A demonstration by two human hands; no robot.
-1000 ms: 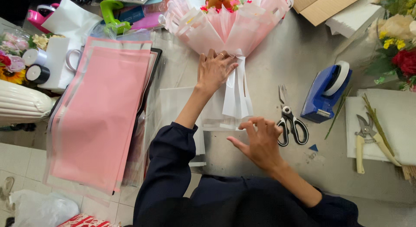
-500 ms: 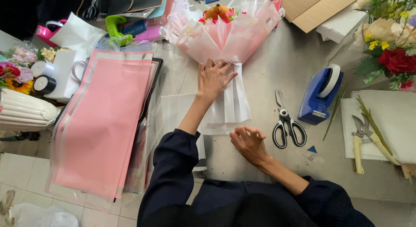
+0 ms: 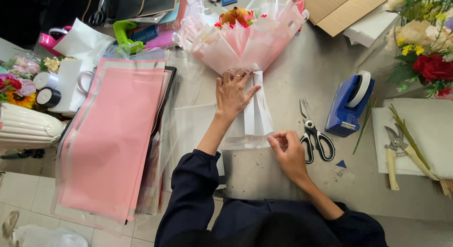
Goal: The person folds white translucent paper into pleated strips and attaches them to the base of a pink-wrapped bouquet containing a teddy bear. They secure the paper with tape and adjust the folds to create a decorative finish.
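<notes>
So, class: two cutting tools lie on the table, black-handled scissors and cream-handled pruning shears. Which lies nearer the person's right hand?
The black-handled scissors, just beside the right hand. The cream-handled pruning shears lie farther right, on a white sheet.

Flowers (image 3: 427,44) cut off at right edge

Right hand (image 3: 289,150): was raised with spread fingers above the surface near the scissors (image 3: 315,136) a second ago; has since been drawn leftward and lowered, fingers curled, and is now set at the lower right corner of the white wrapping tail (image 3: 257,117) of the bouquet (image 3: 243,37), touching its edge.

Left hand (image 3: 232,92): position on the bouquet neck has been kept, but the fingers are now spread flatter and pressed down over the tie point.

View: has been shifted slightly, so that more of the pink sheets (image 3: 113,138) is taken in at left.
</notes>
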